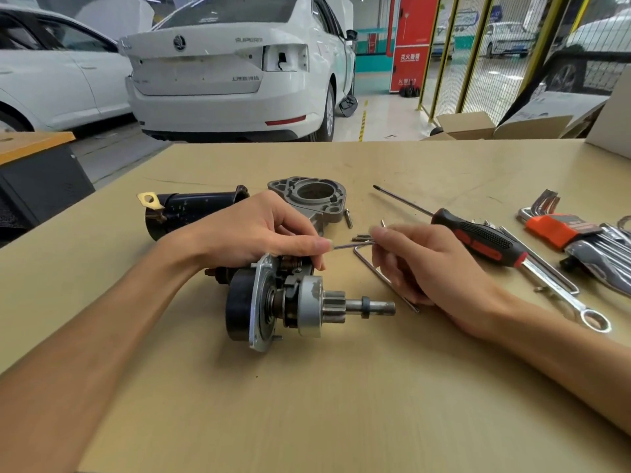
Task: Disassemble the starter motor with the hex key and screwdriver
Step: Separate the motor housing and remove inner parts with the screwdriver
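We are holding the starter motor (290,302) down on the table (341,404) with our left hand (259,230) while our right hand (420,264) is pinching the hex key (351,245), and next we probably need to poke it into a screw.

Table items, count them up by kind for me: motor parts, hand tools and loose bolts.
Motor parts: 3 (black housing, grey end bracket, gear assembly)
Hand tools: 5 (screwdriver, wrench, hex key set, loose hex key, hex key in hands)
Loose bolts: 2 ()
Total: 10
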`<state>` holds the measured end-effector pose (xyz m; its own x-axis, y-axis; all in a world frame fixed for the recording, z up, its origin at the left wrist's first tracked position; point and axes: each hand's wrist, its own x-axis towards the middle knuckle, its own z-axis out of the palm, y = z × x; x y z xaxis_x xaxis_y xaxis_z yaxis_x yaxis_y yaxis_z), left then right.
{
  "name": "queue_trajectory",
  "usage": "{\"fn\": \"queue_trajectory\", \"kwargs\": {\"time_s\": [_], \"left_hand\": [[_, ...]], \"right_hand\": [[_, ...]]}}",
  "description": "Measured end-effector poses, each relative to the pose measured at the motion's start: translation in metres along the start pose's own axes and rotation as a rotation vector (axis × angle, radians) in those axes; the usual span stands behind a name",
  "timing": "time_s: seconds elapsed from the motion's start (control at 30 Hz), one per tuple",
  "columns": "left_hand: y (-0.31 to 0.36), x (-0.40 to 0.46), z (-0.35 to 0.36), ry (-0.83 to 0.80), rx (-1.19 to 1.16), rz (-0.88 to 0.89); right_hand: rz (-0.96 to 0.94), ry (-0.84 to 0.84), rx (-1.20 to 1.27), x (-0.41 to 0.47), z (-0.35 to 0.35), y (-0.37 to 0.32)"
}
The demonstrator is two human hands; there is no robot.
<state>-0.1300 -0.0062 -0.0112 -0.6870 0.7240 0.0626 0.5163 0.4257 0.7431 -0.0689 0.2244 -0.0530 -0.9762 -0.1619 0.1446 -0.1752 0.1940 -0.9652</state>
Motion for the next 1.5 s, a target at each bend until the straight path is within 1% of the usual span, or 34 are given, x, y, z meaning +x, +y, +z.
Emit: {"fn": "queue_trajectory", "kwargs": {"time_s": [0.13, 0.2, 0.27, 0.37, 0.47, 0.57, 0.67, 0.8, 0.9, 0.97, 1.03, 1.1, 1.2, 1.23, 1.37, 1.5], "left_hand": [[0.003, 0.0, 0.0, -0.022, 0.006, -0.008], [0.005, -0.001, 0.001, -0.023, 0.006, -0.011], [0.005, -0.001, 0.001, -0.017, 0.004, -0.008], [0.006, -0.002, 0.002, -0.016, -0.005, -0.01], [0.006, -0.002, 0.002, -0.01, -0.006, -0.018], [0.004, -0.001, 0.002, 0.004, 0.001, -0.026], [0.002, -0.001, 0.002, 0.011, 0.004, -0.037], [0.002, -0.002, 0.001, 0.009, -0.008, -0.041], [0.003, -0.002, 0.001, 0.003, -0.021, -0.04], [0.003, -0.002, 0.001, 0.004, -0.023, -0.036], [0.003, -0.002, 0.002, 0.003, -0.027, -0.026], [0.003, -0.002, 0.001, 0.005, -0.029, -0.02], [0.002, -0.001, 0.001, 0.005, -0.026, -0.022], [0.001, -0.002, 0.0, 0.004, -0.026, -0.023], [0.001, -0.002, 0.0, -0.005, -0.027, -0.029], [0.0, 0.0, 0.001, -0.012, -0.024, -0.03]], "right_hand": [[-0.176, 0.048, -0.16, -0.002, 0.002, 0.004], [-0.228, 0.076, -0.178, -0.004, 0.005, 0.005], [-0.211, 0.071, -0.1, -0.004, 0.006, 0.005], [-0.115, 0.025, 0.096, -0.003, 0.004, 0.003], [-0.026, 0.019, 0.157, 0.0, 0.001, 0.002], [0.002, -0.006, 0.197, 0.001, -0.001, 0.004], [-0.021, -0.016, 0.184, 0.001, -0.003, 0.004], [-0.063, 0.049, 0.161, 0.0, 0.0, 0.004], [-0.059, 0.099, 0.125, 0.0, 0.002, 0.004], [-0.053, 0.103, 0.089, 0.0, 0.002, 0.004], [-0.03, 0.102, 0.064, -0.001, 0.003, 0.004], [0.018, 0.14, 0.056, -0.001, 0.003, 0.004], [0.095, 0.23, 0.144, 0.0, 0.002, 0.002], [0.103, 0.222, 0.152, 0.0, 0.002, 0.001], [0.075, 0.104, 0.041, -0.004, 0.006, -0.004], [0.024, 0.086, 0.013, -0.005, 0.008, -0.002]]}}
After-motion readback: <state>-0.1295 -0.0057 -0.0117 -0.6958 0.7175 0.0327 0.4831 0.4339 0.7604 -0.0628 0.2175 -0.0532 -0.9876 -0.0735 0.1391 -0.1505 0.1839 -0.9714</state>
